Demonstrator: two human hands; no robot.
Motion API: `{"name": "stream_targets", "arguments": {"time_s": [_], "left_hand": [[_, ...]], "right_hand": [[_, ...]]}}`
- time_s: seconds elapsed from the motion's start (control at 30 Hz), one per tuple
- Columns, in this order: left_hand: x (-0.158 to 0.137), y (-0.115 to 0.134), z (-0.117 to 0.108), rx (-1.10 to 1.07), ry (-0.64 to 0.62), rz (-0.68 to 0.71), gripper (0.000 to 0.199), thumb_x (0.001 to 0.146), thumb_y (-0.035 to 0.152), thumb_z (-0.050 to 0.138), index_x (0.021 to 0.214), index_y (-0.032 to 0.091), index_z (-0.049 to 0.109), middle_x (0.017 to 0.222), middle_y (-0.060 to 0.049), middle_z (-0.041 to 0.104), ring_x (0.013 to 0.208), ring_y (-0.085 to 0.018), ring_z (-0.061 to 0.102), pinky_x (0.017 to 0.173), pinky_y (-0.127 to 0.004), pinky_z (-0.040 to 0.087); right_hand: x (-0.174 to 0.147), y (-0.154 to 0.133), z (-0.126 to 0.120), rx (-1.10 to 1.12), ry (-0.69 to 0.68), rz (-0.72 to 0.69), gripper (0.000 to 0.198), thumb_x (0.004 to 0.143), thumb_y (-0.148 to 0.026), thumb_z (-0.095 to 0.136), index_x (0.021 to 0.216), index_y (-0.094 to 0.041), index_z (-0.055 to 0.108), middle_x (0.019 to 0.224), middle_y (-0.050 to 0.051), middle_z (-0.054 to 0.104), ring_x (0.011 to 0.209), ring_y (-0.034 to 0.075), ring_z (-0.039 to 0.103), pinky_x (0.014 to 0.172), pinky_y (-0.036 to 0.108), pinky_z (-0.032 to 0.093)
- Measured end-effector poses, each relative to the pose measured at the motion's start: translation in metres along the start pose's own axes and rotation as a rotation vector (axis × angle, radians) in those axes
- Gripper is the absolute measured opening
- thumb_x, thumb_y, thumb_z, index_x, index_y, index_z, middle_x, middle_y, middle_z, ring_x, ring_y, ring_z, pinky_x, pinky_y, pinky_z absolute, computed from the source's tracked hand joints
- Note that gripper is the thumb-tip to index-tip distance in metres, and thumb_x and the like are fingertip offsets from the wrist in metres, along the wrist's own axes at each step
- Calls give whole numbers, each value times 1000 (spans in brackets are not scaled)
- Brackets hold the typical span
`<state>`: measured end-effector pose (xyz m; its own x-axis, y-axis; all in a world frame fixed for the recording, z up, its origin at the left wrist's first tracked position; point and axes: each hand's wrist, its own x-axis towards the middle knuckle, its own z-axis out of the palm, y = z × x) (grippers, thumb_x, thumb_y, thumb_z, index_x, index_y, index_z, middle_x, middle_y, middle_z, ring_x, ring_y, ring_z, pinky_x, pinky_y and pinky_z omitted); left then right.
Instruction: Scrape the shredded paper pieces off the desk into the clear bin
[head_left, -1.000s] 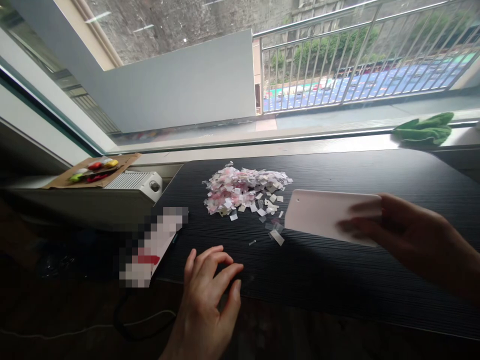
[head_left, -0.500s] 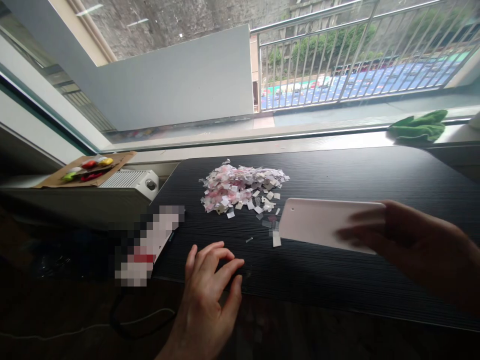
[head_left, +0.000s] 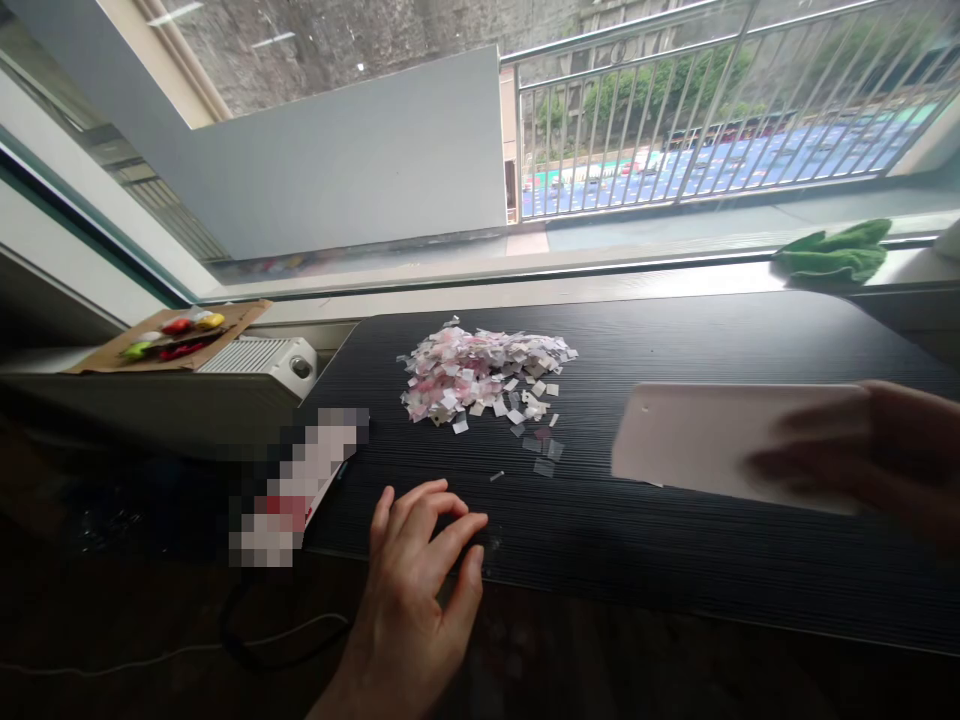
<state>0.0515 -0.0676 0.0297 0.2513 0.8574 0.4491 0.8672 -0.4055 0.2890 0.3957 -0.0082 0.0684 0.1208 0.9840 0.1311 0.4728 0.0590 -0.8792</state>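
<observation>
My right hand (head_left: 832,445), blurred, grips the right end of a pale flat rectangular board (head_left: 690,430) with a small hole near its far left corner. The board is over the right part of the black table (head_left: 712,340). A sliver of white shows at its lower edge. My left hand (head_left: 424,560) holds nothing, its fingers bent and apart at the table's front edge. Beyond it lies a heap of small paper and clear film scraps (head_left: 480,370), white and pink. A few loose clear scraps (head_left: 547,450) lie between heap and board.
A blurred-out pale item (head_left: 300,490) is at the table's left edge. A white radiator (head_left: 262,365) stands beyond it, with cardboard (head_left: 112,345) and colourful pieces on top. A green cloth (head_left: 840,255) rests on the sill by the window. A cable (head_left: 285,635) runs below.
My right hand has moved the board to the right, away from the heap. The white scrap by its left edge is no longer at its former spot. My left hand has stayed put.
</observation>
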Motion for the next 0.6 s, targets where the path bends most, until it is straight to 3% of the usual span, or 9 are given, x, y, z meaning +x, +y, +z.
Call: {"name": "stream_targets", "arguments": {"time_s": [0.27, 0.43, 0.6], "left_hand": [[-3, -2, -3, 15, 5, -20, 27, 84, 12, 50, 102, 24, 66, 97, -5, 62, 111, -26, 54, 105, -60, 31], [-4, -3, -3, 18, -21, -56, 27, 85, 12, 49, 102, 24, 66, 97, -5, 63, 111, -25, 54, 105, -60, 32], [-7, -5, -5, 16, -57, -76, 27, 85, 12, 50, 103, 24, 66, 99, -4, 62, 113, -25, 53, 107, -61, 29]], "right_hand": [[23, -3, 54, 196, -185, 110, 28, 70, -42, 73, 86, -20, 66, 80, 6, 76, 72, 21, 73, 62, 29, 60], [13, -1, 62, 212, -340, 109, 27, 70, -45, 73, 84, -22, 70, 75, 3, 75, 68, 22, 72, 57, 28, 59], [13, -3, 59, 244, -331, 202, 29, 64, -46, 79, 85, -26, 72, 79, 3, 76, 69, 23, 71, 57, 28, 60]]}}
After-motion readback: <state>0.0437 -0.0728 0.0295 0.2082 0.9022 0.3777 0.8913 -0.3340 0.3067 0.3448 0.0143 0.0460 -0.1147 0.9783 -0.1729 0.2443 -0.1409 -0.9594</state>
